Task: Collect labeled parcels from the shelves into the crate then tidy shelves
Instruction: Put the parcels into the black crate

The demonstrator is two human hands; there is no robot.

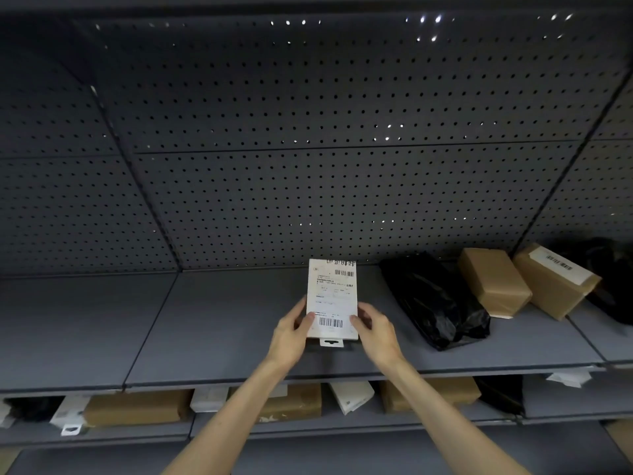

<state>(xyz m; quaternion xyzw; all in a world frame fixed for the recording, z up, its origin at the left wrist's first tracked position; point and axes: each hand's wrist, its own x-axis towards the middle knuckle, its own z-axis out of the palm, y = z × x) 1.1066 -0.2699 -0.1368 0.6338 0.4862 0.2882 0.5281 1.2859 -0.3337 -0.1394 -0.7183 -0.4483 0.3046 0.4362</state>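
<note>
A flat white labeled parcel (331, 299) is being gripped at its near end, on the upper shelf (219, 323), by the left hand (291, 329) and the right hand (371, 325), thumbs lying over the label. The collecting step is judged to be under way; next, lifting clear toward the unseen crate is called for. Its long axis is running front to back, hang tab nearest the person.

left hand (291, 329): forearm stretched forward, fingers curled, pinching the left edge | right hand (375, 329): forearm stretched forward, fingers curled, pinching the right edge
</note>
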